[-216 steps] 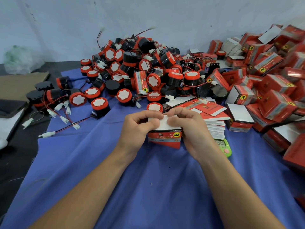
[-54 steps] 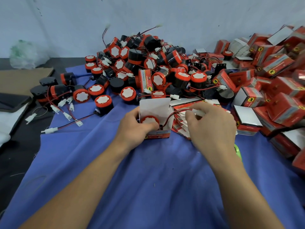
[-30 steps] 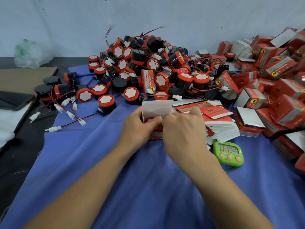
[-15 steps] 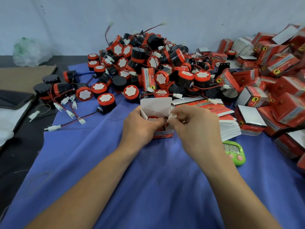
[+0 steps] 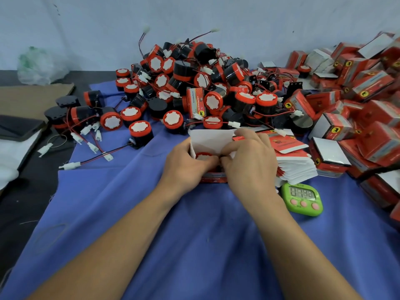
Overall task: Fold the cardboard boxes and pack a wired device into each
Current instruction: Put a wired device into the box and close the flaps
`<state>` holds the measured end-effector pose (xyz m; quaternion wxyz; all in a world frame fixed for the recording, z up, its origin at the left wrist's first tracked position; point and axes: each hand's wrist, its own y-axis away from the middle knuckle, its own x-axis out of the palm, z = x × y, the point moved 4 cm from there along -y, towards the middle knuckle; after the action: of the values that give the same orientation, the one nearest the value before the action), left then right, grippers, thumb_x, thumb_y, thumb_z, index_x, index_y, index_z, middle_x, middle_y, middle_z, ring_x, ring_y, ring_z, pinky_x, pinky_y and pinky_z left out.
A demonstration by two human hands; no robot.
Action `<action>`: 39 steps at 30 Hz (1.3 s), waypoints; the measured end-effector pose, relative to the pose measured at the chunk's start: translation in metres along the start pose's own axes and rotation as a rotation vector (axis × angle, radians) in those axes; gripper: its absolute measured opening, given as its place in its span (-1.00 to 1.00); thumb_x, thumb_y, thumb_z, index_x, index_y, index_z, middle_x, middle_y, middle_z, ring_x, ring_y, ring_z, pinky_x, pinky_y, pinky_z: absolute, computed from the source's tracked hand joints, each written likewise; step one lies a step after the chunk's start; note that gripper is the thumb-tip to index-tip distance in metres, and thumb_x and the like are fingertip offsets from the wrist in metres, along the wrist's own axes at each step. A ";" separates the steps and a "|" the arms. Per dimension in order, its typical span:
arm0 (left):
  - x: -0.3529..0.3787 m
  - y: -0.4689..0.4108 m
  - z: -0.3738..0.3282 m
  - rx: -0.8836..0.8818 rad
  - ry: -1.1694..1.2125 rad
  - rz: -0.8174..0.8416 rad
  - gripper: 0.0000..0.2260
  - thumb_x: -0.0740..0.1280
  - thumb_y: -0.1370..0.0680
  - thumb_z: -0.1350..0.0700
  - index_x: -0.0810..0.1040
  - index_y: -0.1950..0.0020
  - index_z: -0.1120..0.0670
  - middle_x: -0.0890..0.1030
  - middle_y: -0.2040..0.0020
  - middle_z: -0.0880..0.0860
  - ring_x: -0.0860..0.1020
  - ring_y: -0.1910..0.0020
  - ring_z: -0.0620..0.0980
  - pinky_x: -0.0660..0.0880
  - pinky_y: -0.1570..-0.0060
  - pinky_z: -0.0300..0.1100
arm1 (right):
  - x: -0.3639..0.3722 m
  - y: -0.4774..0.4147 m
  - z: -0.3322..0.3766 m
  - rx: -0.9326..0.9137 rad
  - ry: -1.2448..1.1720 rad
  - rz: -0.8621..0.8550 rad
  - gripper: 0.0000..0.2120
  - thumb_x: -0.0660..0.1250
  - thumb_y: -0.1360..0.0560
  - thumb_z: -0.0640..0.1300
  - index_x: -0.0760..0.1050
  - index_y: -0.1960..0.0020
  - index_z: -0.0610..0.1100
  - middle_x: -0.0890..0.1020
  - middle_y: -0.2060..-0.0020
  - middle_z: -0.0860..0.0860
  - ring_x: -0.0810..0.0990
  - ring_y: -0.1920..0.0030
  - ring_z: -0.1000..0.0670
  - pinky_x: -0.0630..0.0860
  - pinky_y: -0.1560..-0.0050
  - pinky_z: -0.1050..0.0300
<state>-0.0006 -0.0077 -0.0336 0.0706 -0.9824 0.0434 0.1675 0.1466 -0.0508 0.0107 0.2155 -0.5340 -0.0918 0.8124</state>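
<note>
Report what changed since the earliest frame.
The small red-and-white cardboard box, then being folded between both hands, now stands open with its white flap up and a red-capped wired device inside. The left hand grips the box's side; the right hand, which drew the wire in, reaches into its opening. The pile of loose devices and green timer stayed put.

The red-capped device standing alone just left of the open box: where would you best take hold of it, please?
Set the grip across the device at its round red cap, coming from above: it stands upright, cap up, with its wire trailing low to the left.
</note>
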 end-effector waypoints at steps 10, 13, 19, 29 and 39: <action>0.003 0.000 0.001 0.026 0.000 0.020 -0.64 0.56 -0.46 0.08 0.65 -0.24 -0.12 0.72 -0.05 -0.20 0.65 -0.05 -0.24 0.58 -0.03 -0.23 | 0.004 -0.003 -0.006 -0.102 0.171 0.276 -0.77 0.24 -0.55 -0.05 0.69 0.07 0.06 0.62 0.18 0.03 0.55 -0.02 -0.14 0.29 0.15 0.07; 0.004 -0.001 0.003 0.024 0.004 0.018 -0.64 0.56 -0.45 0.05 0.65 -0.22 -0.13 0.72 -0.03 -0.22 0.65 -0.01 -0.29 0.56 0.03 -0.30 | 0.001 -0.001 -0.009 -0.139 0.019 0.257 -0.74 0.22 -0.55 -0.12 0.69 0.07 0.03 0.67 0.14 0.04 0.54 -0.05 -0.12 0.41 0.06 0.04; 0.004 -0.002 0.004 -0.015 0.012 0.025 -0.70 0.56 -0.44 0.02 0.66 -0.14 -0.17 0.72 0.03 -0.24 0.66 0.04 -0.28 0.59 0.07 -0.24 | -0.011 0.003 -0.027 0.167 -0.786 -0.130 -0.75 0.28 -0.55 -0.13 0.70 -0.04 0.10 0.73 0.10 0.19 0.66 0.05 0.20 0.59 -0.06 0.07; 0.004 0.001 0.002 -0.009 0.089 0.084 -0.72 0.50 -0.48 -0.02 0.66 -0.19 -0.17 0.72 -0.03 -0.25 0.66 -0.02 -0.28 0.58 0.05 -0.29 | 0.014 0.003 -0.025 0.127 -0.854 0.187 -0.72 0.46 -0.49 -0.26 0.68 -0.11 0.05 0.75 0.08 0.20 0.71 0.02 0.16 0.63 -0.07 0.08; -0.013 -0.011 0.005 -0.077 0.646 0.463 -0.43 0.23 -0.33 0.27 0.55 -0.35 0.18 0.65 -0.28 0.25 0.63 -0.21 0.21 0.55 -0.26 0.12 | 0.020 0.004 -0.019 0.129 -0.697 0.158 -0.66 0.46 -0.50 -0.26 0.64 0.03 0.23 0.67 0.22 0.42 0.62 0.05 0.36 0.48 0.11 0.52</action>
<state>-0.0136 0.0043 -0.0327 -0.0230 -0.9506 0.2776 -0.1371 0.1565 -0.0471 -0.0153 0.1410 -0.2159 -0.0665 0.9639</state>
